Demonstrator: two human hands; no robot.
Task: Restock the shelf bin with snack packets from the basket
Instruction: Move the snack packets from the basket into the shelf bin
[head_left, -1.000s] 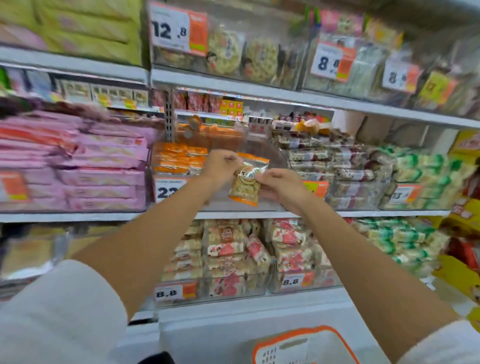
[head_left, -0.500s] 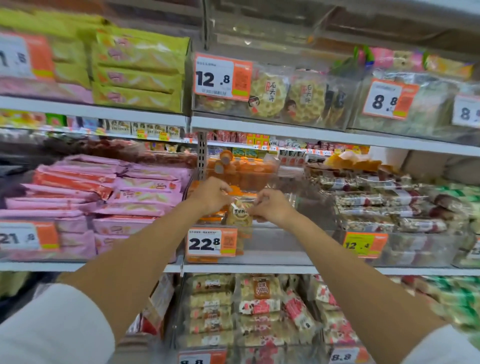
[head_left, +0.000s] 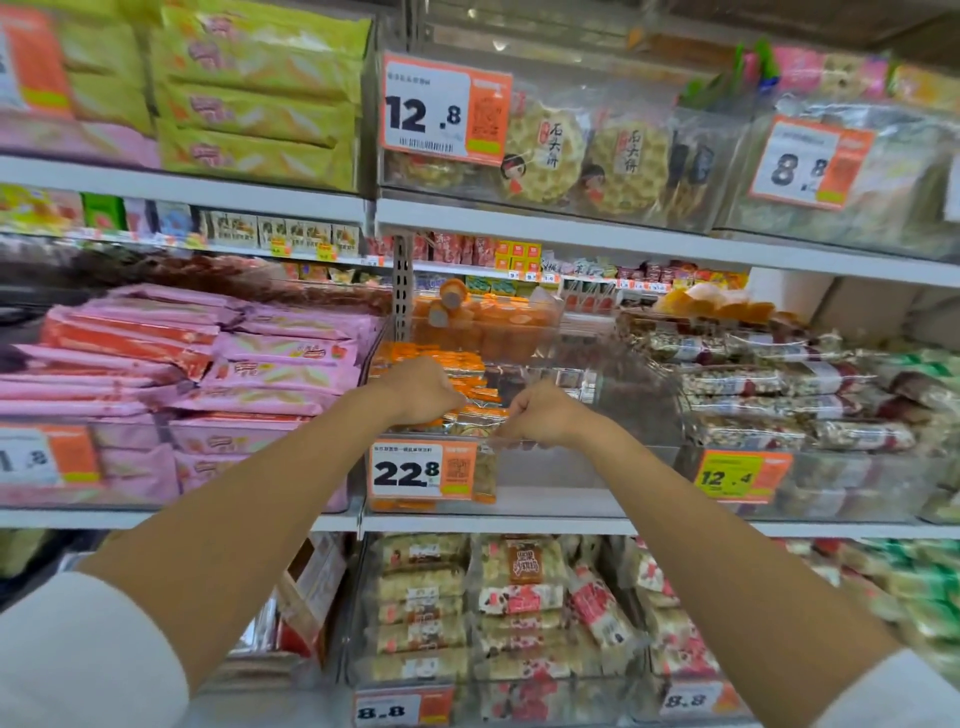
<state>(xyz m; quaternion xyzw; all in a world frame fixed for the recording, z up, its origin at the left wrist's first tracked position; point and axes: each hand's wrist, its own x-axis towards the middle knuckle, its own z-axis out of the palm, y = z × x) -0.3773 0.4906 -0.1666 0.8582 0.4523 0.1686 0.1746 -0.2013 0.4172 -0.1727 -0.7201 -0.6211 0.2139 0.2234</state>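
Note:
Both hands reach into a clear plastic shelf bin on the middle shelf, marked by a 22.8 price tag. My left hand and my right hand each pinch one end of an orange-edged snack packet, held flat just above the bin's front rim. Behind it lies a stack of the same orange packets in the bin's left part. The bin's right part shows bare clear plastic. The basket is out of view.
Pink packets fill the bin to the left. Nut bars with a 12.4 tag fill the bin to the right. A shelf edge with round cracker packs hangs overhead. Mixed snack bins sit on the shelf below.
The packet went from in front of the shelf up and forward into the bin, turning from upright to flat. The view tilted up and the basket left the frame.

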